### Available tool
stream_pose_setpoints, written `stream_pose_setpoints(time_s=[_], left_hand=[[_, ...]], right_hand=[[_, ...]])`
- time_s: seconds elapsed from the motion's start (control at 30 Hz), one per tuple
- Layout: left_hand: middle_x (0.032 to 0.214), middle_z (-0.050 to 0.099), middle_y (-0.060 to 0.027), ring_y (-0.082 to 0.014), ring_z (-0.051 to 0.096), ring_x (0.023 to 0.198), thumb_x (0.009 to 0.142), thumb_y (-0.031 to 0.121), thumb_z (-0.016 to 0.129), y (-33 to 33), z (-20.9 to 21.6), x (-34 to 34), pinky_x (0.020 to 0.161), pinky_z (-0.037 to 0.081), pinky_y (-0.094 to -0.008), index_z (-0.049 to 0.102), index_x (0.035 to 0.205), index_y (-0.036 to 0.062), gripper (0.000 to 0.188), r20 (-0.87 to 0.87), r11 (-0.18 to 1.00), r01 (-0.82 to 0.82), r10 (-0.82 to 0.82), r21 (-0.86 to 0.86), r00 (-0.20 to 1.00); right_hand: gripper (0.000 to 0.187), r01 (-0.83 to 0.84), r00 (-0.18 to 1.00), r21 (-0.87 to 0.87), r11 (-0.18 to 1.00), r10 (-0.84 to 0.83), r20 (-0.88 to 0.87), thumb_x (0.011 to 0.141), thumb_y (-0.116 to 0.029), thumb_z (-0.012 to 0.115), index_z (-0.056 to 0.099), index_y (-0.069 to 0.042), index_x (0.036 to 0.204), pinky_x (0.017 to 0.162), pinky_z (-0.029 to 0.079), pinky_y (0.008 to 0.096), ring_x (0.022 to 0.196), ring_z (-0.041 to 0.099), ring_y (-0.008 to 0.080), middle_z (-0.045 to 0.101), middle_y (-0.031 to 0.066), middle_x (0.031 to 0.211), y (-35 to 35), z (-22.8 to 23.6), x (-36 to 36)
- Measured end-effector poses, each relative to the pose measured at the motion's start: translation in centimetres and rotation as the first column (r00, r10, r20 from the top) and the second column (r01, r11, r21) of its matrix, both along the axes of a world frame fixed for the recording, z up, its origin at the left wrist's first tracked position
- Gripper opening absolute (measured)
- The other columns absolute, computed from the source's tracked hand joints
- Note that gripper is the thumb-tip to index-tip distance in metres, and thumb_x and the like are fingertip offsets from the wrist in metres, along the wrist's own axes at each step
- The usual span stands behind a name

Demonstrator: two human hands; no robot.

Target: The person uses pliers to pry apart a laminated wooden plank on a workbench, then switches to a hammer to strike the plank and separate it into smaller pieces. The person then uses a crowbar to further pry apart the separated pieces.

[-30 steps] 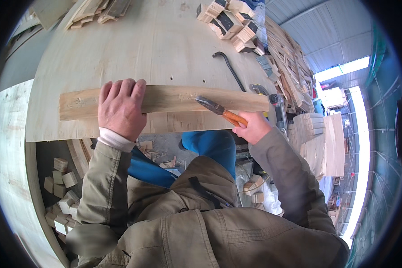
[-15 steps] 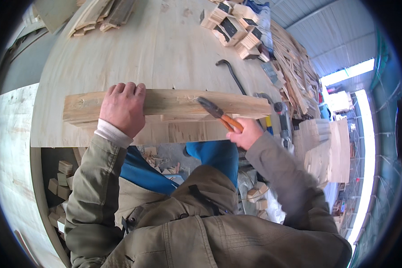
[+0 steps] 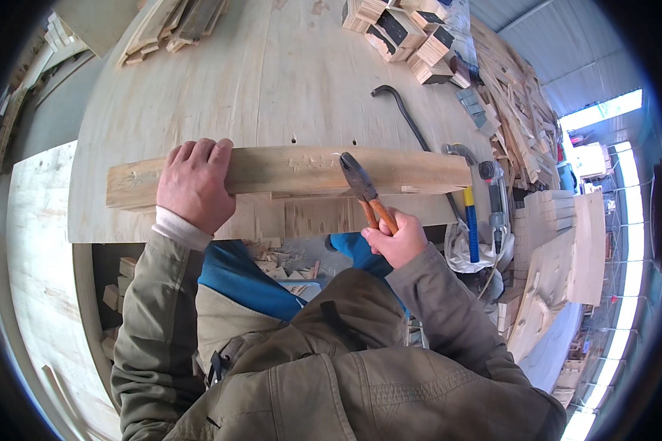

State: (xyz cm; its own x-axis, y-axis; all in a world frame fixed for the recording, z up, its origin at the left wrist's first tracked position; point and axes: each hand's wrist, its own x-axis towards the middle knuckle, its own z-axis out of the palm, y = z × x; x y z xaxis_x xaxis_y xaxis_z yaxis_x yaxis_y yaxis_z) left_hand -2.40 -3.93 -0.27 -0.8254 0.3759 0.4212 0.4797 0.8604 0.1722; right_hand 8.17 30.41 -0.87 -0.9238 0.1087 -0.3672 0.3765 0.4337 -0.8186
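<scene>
Brown-sleeved left hand point(image 3: 196, 184): It curls over the left part of a long, pale brown wooden beam point(image 3: 279, 169) and has hold of it, fingers close together.
Brown-sleeved right hand point(image 3: 399, 239): It is closed tight round the orange handles of dark metal pliers point(image 3: 357, 178).
Pliers: They point away from the person. Their tips are over the beam, a little right of its middle, next to a thin, shiny bit. I cannot tell if they grip it.
Beam: It goes from side to side, near the front edge of the big, pale wooden tabletop point(image 3: 184, 103).
Black bent metal bar point(image 3: 406, 116): It lies past the beam, and part of it is hidden behind the beam's right side.
Blue and yellow tool handle point(image 3: 472, 231): It is just beside the beam's right end.
Chunky wooden blocks with black ends point(image 3: 401, 37): They sit in a pile at the far right of the tabletop.
Flat wooden strips point(image 3: 173, 29): They lie in a heap at the far left.
</scene>
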Motion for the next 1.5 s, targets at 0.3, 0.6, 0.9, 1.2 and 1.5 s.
stream_pose_setpoints(time_s=[0.3, 0.6, 0.9, 1.2, 1.5], left_hand=[[0.105, 0.068, -0.0132, -0.0368, 0.066, 0.107, 0.077, 0.002, 0.069, 0.3, 0.2, 0.3, 0.100, 0.052, -0.0470, 0.065, 0.116, 0.0080, 0.040, -0.005, 1.000, -0.019, 0.019, -0.006, 1.000], [0.106, 0.069, -0.0126, -0.0368, 0.066, 0.107, 0.075, 0.004, 0.071, 0.2, -0.1, 0.2, 0.099, 0.052, -0.0472, 0.066, 0.114, 0.0090, 0.039, -0.023, 0.999, -0.025, 0.025, -0.034, 0.999], [0.115, 0.070, -0.0119, -0.0377, 0.066, 0.112, 0.075, 0.006, 0.075, -0.5, -1.1, -0.1, 0.100, 0.053, -0.0469, 0.067, 0.122, 0.0109, 0.047, -0.032, 0.999, -0.011, 0.010, -0.030, 0.999], [0.118, 0.071, -0.0113, -0.0352, 0.066, 0.119, 0.078, 0.008, 0.074, -0.4, -0.8, 0.1, 0.106, 0.052, -0.0461, 0.067, 0.125, 0.0111, 0.047, 0.009, 0.995, -0.058, 0.059, -0.082, 0.998], [0.118, 0.071, -0.0108, -0.0351, 0.066, 0.119, 0.077, 0.010, 0.079, -0.4, -0.8, 0.2, 0.106, 0.052, -0.0461, 0.067, 0.125, 0.0107, 0.049, 0.015, 0.996, -0.064, 0.065, -0.069, 0.998]], right_hand=[[0.037, -0.229, 0.915, 0.219, 0.948, 0.287, -0.283, 0.095, -0.024, 0.083, 0.060, 0.003, 0.084, 0.062, 0.046, 0.0337, 0.067, 0.055, 0.0145, 0.057, 0.0103, 0.074, 1.9, -0.7, 4.6], [0.016, -0.283, 0.848, 0.424, 0.860, 0.431, -0.309, 0.085, -0.010, 0.081, 0.072, 0.000, 0.094, 0.073, 0.054, 0.0425, 0.082, 0.067, 0.0350, 0.068, 0.0140, 0.094, 3.7, -2.3, 8.5], [0.031, -0.261, 0.738, 0.673, 0.692, 0.592, -0.323, 0.081, 0.002, 0.066, 0.079, -0.011, 0.106, 0.098, 0.049, 0.0471, 0.103, 0.067, 0.0348, 0.072, 0.0071, 0.113, 3.8, -2.6, 9.0], [0.034, -0.253, 0.762, 0.777, 0.576, 0.614, -0.207, 0.084, -0.002, 0.070, 0.079, -0.012, 0.115, 0.111, 0.041, 0.0499, 0.126, 0.063, 0.0287, 0.067, 0.0064, 0.131, 3.5, -2.7, 8.8], [0.035, -0.163, 0.896, 0.795, 0.584, 0.424, -0.128, 0.086, -0.002, 0.070, 0.078, -0.011, 0.119, 0.107, 0.045, 0.0490, 0.122, 0.064, 0.0321, 0.066, 0.0080, 0.130, 4.2, -6.5, 10.1]])
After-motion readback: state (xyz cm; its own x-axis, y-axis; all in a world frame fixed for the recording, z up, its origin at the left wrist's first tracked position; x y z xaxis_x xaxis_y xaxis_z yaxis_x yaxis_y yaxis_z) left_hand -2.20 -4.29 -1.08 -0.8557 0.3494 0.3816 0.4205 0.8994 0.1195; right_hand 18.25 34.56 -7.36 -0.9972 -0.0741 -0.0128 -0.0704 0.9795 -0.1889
